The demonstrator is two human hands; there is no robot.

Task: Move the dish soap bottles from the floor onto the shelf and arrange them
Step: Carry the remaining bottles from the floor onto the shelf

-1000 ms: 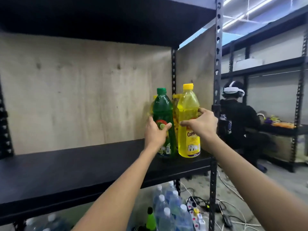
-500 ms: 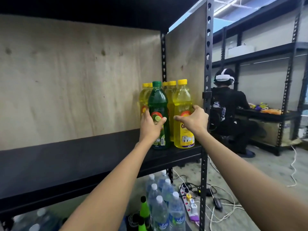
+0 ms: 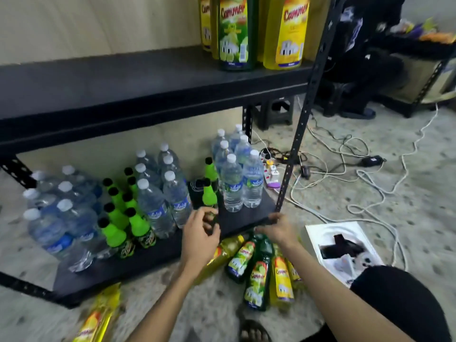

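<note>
Soap bottles (image 3: 260, 267) lie heaped on the floor (image 3: 439, 206) below the shelf (image 3: 123, 82) where upright bottles (image 3: 237, 33) stand, the left hand (image 3: 201, 233) loosely curled and empty, the right hand (image 3: 280, 230) over their caps, grip unclear, seemingly poised to fetch more.

One head-worn camera looks steeply down from close above; left hand (image 3: 201, 233) and right hand (image 3: 278, 229) sit mid-frame, the shelf (image 3: 148, 90) beyond them.

Clear water bottles (image 3: 232, 183) stand just left of a power strip (image 3: 271, 174); green-capped bottles (image 3: 116, 215) farther left, tangled white cables (image 3: 370, 183) to its right, a black stool (image 3: 274, 112) behind.
</note>
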